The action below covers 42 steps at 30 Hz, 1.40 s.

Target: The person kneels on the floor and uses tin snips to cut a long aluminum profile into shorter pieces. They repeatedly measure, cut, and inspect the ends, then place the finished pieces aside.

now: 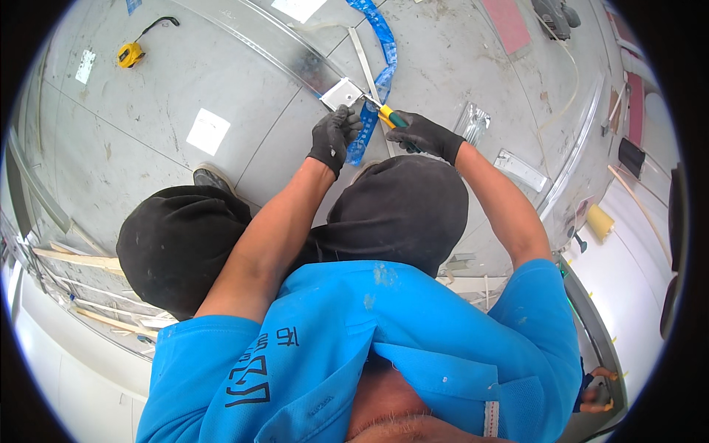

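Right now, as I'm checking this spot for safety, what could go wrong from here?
The yellow-and-green-handled tool, held in the right hand, could slip at the pale plate and jab the left hand, which is close by. The blue strip on the floor might snag or slide underfoot. The yellow tape measure might be stepped on.

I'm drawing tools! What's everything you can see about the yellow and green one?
The yellow and green tool looks like a screwdriver: thin metallic shaft, plastic-looking handle, yellow nearest the shaft, then green. The gloved right hand holds it slantwise, shaft towards the end of the metal strip. Whether its tip touches is unclear.
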Each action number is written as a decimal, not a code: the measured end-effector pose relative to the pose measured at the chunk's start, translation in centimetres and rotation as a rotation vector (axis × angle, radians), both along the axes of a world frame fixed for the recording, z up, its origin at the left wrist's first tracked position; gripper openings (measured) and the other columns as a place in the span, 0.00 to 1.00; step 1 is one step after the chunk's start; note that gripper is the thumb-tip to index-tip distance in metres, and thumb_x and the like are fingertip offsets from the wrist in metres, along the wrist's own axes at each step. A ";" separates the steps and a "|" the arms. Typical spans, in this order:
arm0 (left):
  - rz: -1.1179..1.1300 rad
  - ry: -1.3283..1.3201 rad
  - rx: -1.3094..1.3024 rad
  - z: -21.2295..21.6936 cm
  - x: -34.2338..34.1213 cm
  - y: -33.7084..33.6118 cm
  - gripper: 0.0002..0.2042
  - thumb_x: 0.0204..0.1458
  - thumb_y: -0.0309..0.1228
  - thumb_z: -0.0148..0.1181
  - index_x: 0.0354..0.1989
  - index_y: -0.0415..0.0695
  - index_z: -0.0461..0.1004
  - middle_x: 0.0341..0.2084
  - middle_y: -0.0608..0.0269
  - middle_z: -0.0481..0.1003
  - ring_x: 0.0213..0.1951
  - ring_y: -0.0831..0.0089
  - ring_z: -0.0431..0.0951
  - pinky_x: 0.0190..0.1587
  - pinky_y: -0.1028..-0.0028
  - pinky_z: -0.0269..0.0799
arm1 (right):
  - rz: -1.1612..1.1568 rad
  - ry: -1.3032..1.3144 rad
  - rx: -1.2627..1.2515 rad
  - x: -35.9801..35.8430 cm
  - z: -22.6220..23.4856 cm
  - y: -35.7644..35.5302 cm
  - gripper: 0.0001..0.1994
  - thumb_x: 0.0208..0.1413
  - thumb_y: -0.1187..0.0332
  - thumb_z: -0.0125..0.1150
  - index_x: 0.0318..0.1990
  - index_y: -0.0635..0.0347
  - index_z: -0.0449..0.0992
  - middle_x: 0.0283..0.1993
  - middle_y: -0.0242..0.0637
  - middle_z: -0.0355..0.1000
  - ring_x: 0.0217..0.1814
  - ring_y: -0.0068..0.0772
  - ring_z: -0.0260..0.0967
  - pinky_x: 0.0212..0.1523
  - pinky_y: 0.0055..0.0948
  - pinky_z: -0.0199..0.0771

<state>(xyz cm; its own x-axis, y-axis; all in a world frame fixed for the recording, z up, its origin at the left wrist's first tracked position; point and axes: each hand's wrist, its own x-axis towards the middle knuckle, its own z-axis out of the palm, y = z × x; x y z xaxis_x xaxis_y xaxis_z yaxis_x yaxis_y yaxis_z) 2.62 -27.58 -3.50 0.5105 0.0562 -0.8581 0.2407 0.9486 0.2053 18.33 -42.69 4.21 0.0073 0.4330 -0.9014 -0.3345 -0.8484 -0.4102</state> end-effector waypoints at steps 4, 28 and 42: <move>-0.038 0.045 0.056 0.5 0.1 0.2 0.14 0.64 0.40 0.54 0.43 0.40 0.71 0.32 0.65 0.75 0.33 0.75 0.76 0.33 0.79 0.68 | 0.033 -0.144 -0.038 -0.6 -0.6 -0.3 0.24 0.57 0.53 0.63 0.54 0.60 0.70 0.26 0.26 0.63 0.23 0.18 0.59 0.23 0.22 0.63; -0.019 -0.030 0.033 -1.2 -1.0 0.4 0.14 0.63 0.40 0.55 0.42 0.39 0.72 0.30 0.62 0.77 0.30 0.73 0.77 0.32 0.77 0.71 | 0.396 -0.514 -0.004 -0.3 0.9 2.1 0.17 0.54 0.58 0.60 0.42 0.62 0.76 0.33 0.48 0.74 0.32 0.43 0.73 0.35 0.40 0.72; -0.047 0.075 0.093 0.6 -0.5 0.4 0.14 0.62 0.38 0.56 0.45 0.39 0.72 0.33 0.61 0.77 0.31 0.73 0.78 0.31 0.78 0.71 | 0.384 -0.834 0.040 -2.5 -3.0 -0.6 0.17 0.53 0.55 0.61 0.43 0.57 0.77 0.40 0.47 0.77 0.45 0.51 0.74 0.47 0.46 0.71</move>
<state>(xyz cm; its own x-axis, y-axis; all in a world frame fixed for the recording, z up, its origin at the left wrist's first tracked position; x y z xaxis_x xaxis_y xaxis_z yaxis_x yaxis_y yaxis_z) 2.10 -27.14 -2.91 0.4487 0.1146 -0.8863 0.3027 0.9136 0.2714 15.85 -43.27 1.19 0.4978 0.5708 -0.6530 0.3847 -0.8201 -0.4236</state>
